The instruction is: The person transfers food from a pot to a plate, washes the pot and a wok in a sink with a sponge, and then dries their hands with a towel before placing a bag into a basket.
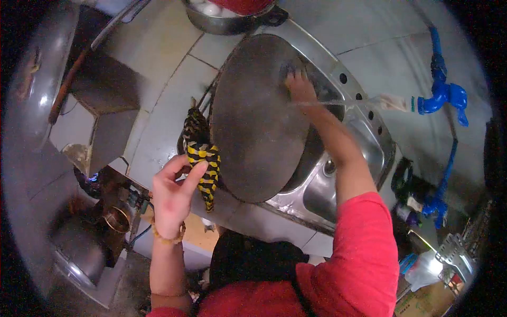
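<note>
A large round dark wok (pixel 256 132) is tilted over the sink, its inside facing me. My left hand (pixel 177 185) pinches the black-and-yellow cloth (pixel 203 158) at the wok's left rim, thumb on top and fingers behind. Inside the wok, near its upper right, my right hand (pixel 302 87) presses against the surface, smeared by motion. Under its fingertips shows a dark patch with a bit of yellow-green, which I cannot make out. A stream of water (pixel 338 102) runs from the blue tap (pixel 441 99) across my right wrist into the wok.
The steel sink (pixel 322 198) lies under the wok's right side. A dark pot (pixel 216 21) with white round things and something red stands beyond. On the left are a range hood-like box (pixel 103 119), a lit burner (pixel 94 177) and a large metal lid (pixel 79 259). Utensils (pixel 457 251) sit lower right.
</note>
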A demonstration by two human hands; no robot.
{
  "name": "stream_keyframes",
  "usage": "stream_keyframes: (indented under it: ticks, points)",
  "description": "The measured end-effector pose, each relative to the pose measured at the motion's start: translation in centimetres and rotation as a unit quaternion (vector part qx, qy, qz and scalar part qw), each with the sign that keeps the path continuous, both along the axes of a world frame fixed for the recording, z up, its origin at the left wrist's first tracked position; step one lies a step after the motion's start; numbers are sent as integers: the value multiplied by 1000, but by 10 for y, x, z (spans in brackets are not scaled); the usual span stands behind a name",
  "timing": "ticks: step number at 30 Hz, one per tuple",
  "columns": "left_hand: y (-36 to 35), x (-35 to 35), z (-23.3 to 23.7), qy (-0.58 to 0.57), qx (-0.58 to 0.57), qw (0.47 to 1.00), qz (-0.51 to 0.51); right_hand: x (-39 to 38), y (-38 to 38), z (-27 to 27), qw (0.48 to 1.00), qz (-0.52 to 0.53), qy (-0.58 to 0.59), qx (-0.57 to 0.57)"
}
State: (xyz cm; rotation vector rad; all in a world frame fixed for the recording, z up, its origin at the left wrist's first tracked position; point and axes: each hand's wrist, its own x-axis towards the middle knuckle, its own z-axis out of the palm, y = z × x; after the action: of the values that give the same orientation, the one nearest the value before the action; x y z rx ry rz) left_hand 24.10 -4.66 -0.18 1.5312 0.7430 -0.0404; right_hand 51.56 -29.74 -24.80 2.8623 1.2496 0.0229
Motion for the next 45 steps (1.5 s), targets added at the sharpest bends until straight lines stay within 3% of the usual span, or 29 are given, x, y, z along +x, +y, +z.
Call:
stream_keyframes:
  ticks: [4, 5, 7, 9, 11, 12, 13, 14, 15, 16, 18, 19, 20, 22, 24, 26, 27, 28, 29, 30, 32, 34, 36, 38, 39, 41, 42, 44, 45]
  points:
    - [2, 0, 0, 2, -8, 1000, -8, 21, 66, 44, 968, -171, 96, 158]
    - [2, 0, 1, 7, 25, 999, -23, 18, 80, 43, 968, -168, 97, 160]
    - [4, -2, -1, 13, 57, 998, -38, 5, 107, 48, 956, -50, 2, 288]
    - [3, -5, -9, 12, 27, 999, -15, -30, 133, 75, 920, -21, 82, 384]
    - [3, -4, -6, 6, 22, 1000, -14, -86, 136, 97, 913, 50, 161, 371]
    - [2, -3, -5, -1, 18, 1000, -14, -116, 130, 104, 894, 66, 278, 345]
    - [2, -3, -2, -2, 16, 1000, -13, -143, 116, 115, 866, 112, 418, 250]
    - [2, -2, 1, 9, 23, 1000, -15, -178, 92, 85, 872, 159, 398, 234]
    - [2, -1, 2, 20, 31, 999, -18, -192, 71, 82, 823, 164, 525, 140]
    - [4, -1, 0, 19, 33, 999, -18, -211, 40, 69, 852, 155, 475, 155]
    - [5, -4, -7, 12, 34, 999, -24, -179, -16, -5, 820, 313, 480, -6]
    - [5, -4, -6, 14, 33, 999, -26, -145, -17, -6, 821, 206, 517, -129]
    - [5, -3, -4, 11, 24, 999, -22, -125, 6, 57, 877, 30, 479, 33]
    - [3, -2, -1, 8, 11, 1000, -20, -69, 31, -16, 923, -165, 340, 67]
    - [2, -3, -2, 9, 2, 1000, -12, -58, 93, 20, 940, -123, 262, 182]
    - [1, -3, -1, 10, 2, 1000, -8, -100, 115, 57, 912, 68, 345, 210]
    - [1, -3, 0, 10, 4, 1000, -7, -147, 105, 59, 900, 27, 370, 228]
    - [0, -3, -1, 10, 3, 1000, -8, -174, 94, 78, 887, -6, 459, 52]
    - [-1, -3, -3, 2, 2, 1000, 0, -184, 61, 51, 869, 81, 486, 43]
    - [0, -3, -3, -3, 2, 1000, 6, -186, 21, 0, 895, 34, 440, -62]
    - [2, -2, -1, 6, 1, 1000, -5, -138, -33, -75, 928, -21, 371, -3]
    - [1, -2, 0, 27, -15, 999, -8, -69, 38, -13, 900, -199, 386, 15]
    - [1, -3, 0, 34, -20, 999, -6, -62, 86, 11, 938, -136, 270, 167]
    - [1, -3, -1, 32, -31, 999, -1, -97, 106, 38, 914, -30, 355, 195]
    - [1, -3, -1, 26, -26, 999, 0, -131, 102, 47, 922, 35, 348, 166]
    - [1, -3, -3, 19, -21, 1000, 4, -176, 77, 58, 862, -1, 498, 98]
    - [1, -4, -4, 4, -16, 1000, -1, -169, 59, 68, 865, 54, 498, -17]
    - [1, -4, -6, -10, -10, 1000, -8, -148, -36, -106, 945, 25, 322, 44]
    - [0, -5, -6, -8, -7, 1000, -6, -116, -15, -81, 937, -64, 339, 63]
